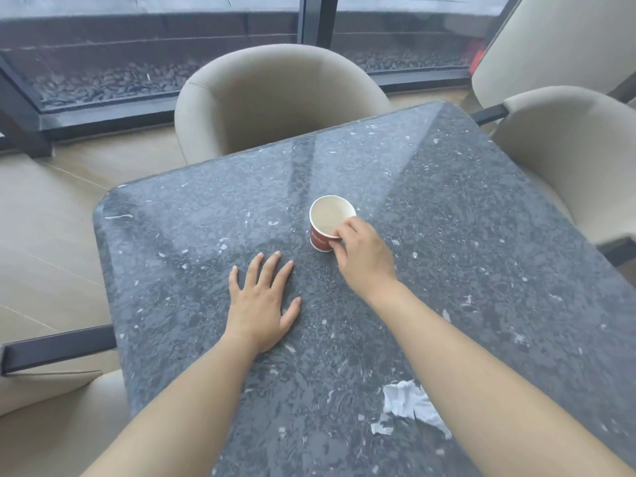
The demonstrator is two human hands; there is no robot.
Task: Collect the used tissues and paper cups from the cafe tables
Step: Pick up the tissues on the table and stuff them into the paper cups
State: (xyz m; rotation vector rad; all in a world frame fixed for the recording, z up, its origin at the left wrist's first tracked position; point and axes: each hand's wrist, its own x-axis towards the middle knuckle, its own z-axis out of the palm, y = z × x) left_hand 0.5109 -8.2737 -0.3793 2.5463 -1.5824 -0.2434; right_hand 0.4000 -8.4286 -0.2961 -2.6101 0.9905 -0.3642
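Grey-black speckled stone tabletop (481, 218), glossy, with rounded corners. A red paper cup (321, 237) stands upright near the middle of it; the white lining is visible from above, and the print on the wall is too blurred to read. Your right hand (364, 259) reaches in from the near right. Its fingers (344, 232) are curled and pinch the cup at the near-right part of the rim, one over the lip and the thumb against the outer wall. The cup's base appears to sit on the stone. Your left hand (263, 304) lies palm-down on the tabletop to the near left of the cup, apart from it, with its fingers (272, 266) straight and spread, holding nothing. A crumpled white tissue (409, 404) lies at the near right of the tabletop, well apart from the cup, just beside your right forearm, which partly hides it. A small torn scrap (380, 429) lies just beside the tissue on its near-left side. Beige upholstered chairs surround the tabletop: a far chair (275, 98) close against the far edge, a right-hand chair (568, 149), and a near-left chair (51, 414) with a dark armrest (58, 349). Beyond the far chair is a dark-framed window (311, 18) with dark pebbles (103, 84) behind the glass.
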